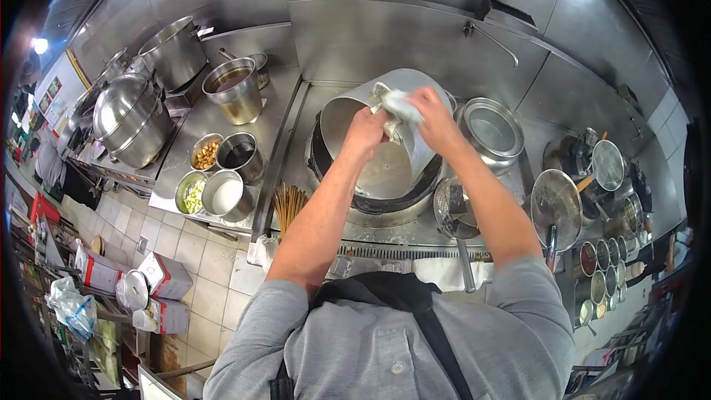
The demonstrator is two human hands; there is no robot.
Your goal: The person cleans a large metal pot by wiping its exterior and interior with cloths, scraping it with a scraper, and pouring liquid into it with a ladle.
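Observation:
Both my hands grip a whitish cloth (401,107), bunched up over a large metal pot. My left hand (367,133) is closed around its left side, and my right hand (435,118), slightly blurred, is closed on its right side. Beneath them the wide metal pot (337,120) lies tilted inside a dark-rimmed wok (392,206) on the range. Whether the cloth touches the pot's rim is hidden by my hands. To the right of the wok rests a strainer ladle (449,211) with its handle toward me.
Beside the wok stands a lidded metal pot (492,133). A bundle of thin sticks (287,204) is near my left forearm. On the left counter are a pot of dark liquid (229,85) and several small containers. A wire strainer (556,209) and seasoning cups (598,281) sit right.

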